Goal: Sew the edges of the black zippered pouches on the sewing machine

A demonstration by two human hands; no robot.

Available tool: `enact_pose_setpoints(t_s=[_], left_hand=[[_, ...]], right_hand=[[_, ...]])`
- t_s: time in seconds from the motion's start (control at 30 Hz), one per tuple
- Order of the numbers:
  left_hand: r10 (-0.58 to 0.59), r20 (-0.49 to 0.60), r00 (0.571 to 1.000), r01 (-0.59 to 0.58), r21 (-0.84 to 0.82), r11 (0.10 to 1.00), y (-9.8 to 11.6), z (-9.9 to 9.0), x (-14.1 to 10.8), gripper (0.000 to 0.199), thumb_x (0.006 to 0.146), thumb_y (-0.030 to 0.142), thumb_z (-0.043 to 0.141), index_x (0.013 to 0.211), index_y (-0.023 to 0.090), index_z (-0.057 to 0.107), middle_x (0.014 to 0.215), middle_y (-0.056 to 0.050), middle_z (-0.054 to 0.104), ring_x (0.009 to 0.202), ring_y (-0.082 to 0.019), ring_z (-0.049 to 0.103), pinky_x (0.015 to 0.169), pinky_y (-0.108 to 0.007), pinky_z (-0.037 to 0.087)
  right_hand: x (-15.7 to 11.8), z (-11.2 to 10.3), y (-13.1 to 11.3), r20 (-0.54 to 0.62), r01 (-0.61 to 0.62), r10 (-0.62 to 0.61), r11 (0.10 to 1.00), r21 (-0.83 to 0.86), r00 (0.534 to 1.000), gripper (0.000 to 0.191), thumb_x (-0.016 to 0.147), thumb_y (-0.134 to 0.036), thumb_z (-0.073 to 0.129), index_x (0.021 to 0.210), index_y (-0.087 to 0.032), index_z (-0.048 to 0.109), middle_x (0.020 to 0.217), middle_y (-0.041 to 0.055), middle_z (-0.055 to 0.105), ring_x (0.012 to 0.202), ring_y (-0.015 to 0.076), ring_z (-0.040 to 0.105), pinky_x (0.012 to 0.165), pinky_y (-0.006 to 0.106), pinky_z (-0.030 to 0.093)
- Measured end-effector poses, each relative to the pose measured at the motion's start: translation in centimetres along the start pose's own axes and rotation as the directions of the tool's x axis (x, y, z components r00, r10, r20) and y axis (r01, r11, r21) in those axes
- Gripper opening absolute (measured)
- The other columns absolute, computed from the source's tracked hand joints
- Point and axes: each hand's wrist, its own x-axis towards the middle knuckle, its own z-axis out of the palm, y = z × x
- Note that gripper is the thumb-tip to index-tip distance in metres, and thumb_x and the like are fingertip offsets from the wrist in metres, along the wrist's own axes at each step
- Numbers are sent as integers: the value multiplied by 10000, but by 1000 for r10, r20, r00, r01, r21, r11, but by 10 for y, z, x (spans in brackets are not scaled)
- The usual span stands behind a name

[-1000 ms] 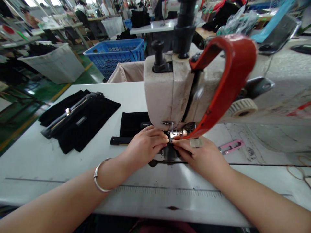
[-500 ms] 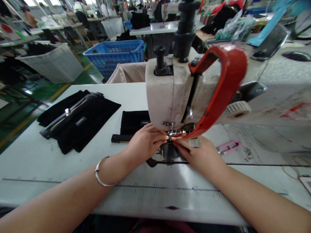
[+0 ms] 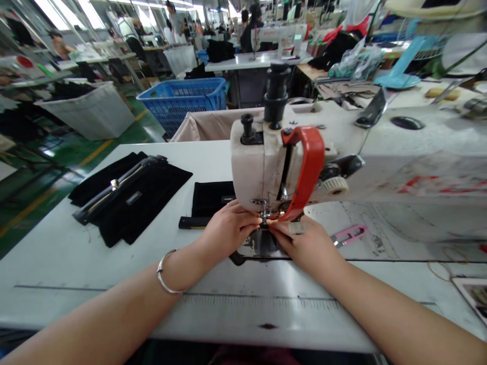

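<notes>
Under the head of the sewing machine [image 3: 249,172] lies a black fabric piece [image 3: 211,195] with a small label and a dark strip [image 3: 192,222] along its near edge. My left hand [image 3: 230,228], a silver bangle at its wrist, pinches the fabric's near edge just left of the presser foot [image 3: 264,217]. From the other side my right hand [image 3: 308,243] has its fingertips closed at the same spot, partly behind the red guard [image 3: 310,167]. What the right fingertips grip is too small and covered to make out. The needle tip is hidden too.
Stacked black fabric pieces [image 3: 133,195] with a zipper strip lie on the left of the table [image 3: 152,274]. Pink thread snips [image 3: 350,234] rest right of my right hand. Behind the table stand a beige cloth bin [image 3: 213,124] and a blue basket [image 3: 182,101].
The camera view has tilted up and drawn back a little, so the machine looks smaller and lower. Both hands stay at the presser foot with little visible movement.
</notes>
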Motion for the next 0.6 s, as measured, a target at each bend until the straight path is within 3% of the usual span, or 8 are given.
enact_pose_setpoints(t_s=[0.23,0.47,0.53,0.6], left_hand=[[8,39,999,-6,-47,999,-1,2,-4,117,900,201,631,900,228,745,949,-19,738,909,-181,662,844,-342,530],[19,118,993,-30,91,995,-3,9,3,101,870,220,684,955,194,732,997,-13,730,957,-153,648,929,-286,482],[13,147,989,-36,154,987,-5,5,5,190,880,316,677,1017,192,718,1044,-32,712,998,-173,629,939,-298,474],[-46,154,987,8,237,971,-1,-4,1,435,859,532,640,1100,172,687,1068,-87,679,1007,-239,604,893,-370,483]], right_hand=[[1,2,-1,-19,6,-7,1000,-25,1000,128,893,-155,595,931,-187,712,949,81,730,888,213,671,775,345,557],[-9,11,12,-44,74,-77,995,-69,996,212,940,-205,506,1021,-190,701,1052,92,722,907,240,689,755,384,588],[-13,17,22,-39,93,-99,987,-132,994,256,954,-252,482,1095,-200,689,1046,93,722,864,245,694,709,388,596],[-17,21,35,-73,148,-163,973,-177,984,282,945,-255,463,1085,-207,703,1039,100,721,867,261,690,721,409,594]])
